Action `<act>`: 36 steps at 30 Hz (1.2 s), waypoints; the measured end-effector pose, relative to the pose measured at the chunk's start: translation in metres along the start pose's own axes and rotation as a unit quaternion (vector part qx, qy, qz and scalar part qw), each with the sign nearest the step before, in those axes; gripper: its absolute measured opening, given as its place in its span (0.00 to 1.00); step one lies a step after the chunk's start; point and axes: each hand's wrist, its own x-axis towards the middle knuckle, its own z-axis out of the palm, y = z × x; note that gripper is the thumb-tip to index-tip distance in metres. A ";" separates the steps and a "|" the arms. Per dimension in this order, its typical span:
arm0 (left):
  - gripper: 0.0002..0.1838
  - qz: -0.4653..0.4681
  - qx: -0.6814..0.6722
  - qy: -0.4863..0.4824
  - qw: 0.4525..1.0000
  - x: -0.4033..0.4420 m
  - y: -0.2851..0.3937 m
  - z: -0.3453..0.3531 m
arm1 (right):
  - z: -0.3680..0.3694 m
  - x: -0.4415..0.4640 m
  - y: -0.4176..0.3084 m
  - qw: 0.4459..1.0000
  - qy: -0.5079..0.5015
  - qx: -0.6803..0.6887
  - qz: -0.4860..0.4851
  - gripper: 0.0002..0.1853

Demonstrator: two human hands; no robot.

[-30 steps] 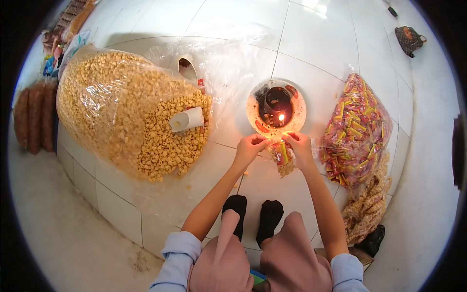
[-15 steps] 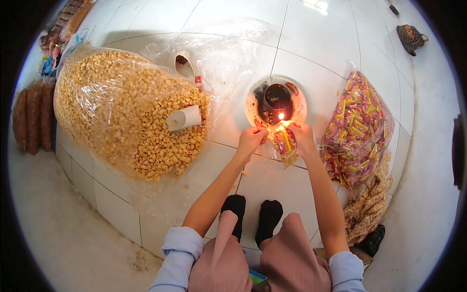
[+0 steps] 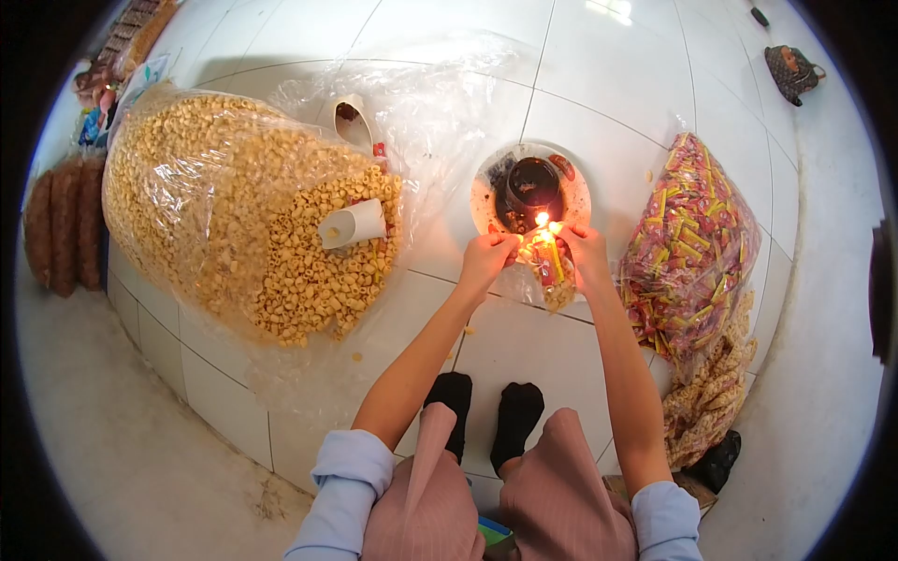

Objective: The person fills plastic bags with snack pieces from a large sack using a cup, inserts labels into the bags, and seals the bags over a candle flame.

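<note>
My left hand (image 3: 485, 261) and my right hand (image 3: 586, 253) pinch the two upper corners of a small clear plastic snack bag (image 3: 555, 292). Pale ring-shaped snacks and a red and yellow sachet (image 3: 550, 266) show inside the bag, which hangs below my fingers. Its top edge is held at a small bright flame (image 3: 543, 220), whose glow lights my fingertips. The flame burns at the near side of a dark round container (image 3: 534, 180), standing on a stained plate (image 3: 581, 200).
A large clear bag of ring snacks (image 3: 196, 196) lies open at left, with a white scoop (image 3: 355, 224) on the snacks. Another white scoop (image 3: 353, 122) sits behind it. At right are a bag of red and yellow sachets (image 3: 687, 252) and a filled snack bundle (image 3: 711, 397).
The snack bag stays between both hands at the flame. My left hand has shifted slightly right, and the glow along the bag's top edge has changed a little.
</note>
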 end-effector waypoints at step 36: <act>0.06 0.315 0.311 -0.018 0.897 -0.122 0.034 0.033 | -0.020 -0.118 -0.049 0.756 -0.051 -0.467 -0.455 0.08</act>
